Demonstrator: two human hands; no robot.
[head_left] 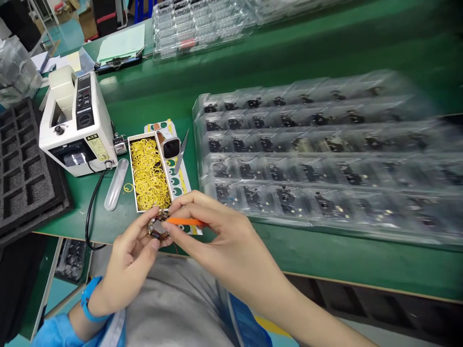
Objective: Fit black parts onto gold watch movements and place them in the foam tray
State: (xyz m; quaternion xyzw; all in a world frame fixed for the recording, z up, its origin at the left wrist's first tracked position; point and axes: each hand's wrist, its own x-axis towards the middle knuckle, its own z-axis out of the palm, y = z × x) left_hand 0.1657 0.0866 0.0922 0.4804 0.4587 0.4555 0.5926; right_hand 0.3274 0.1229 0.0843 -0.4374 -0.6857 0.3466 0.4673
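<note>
Between the fingers of my left hand (132,255) is a small round electronic assembly (158,226), with a greyish middle and thin wires hanging below. My right hand (217,231) pinches an orange stick-like tool (186,221), its near end at the assembly; the tip is hidden by my fingers. Just beyond my hands stands a white box (135,193) filled with yellow ring-shaped pieces (148,168). Beside the box lie a dark square watch-like piece (171,148), pointed tweezers (182,152) and a sticker sheet (184,180).
A white tape dispenser (77,120) with a black cable stands left, near a clear plastic tube (116,185) and black foam trays (29,164). A large clear compartment tray (311,154) with dark parts fills the right. Behind are a clipboard (121,46) and stacked clear trays (202,26).
</note>
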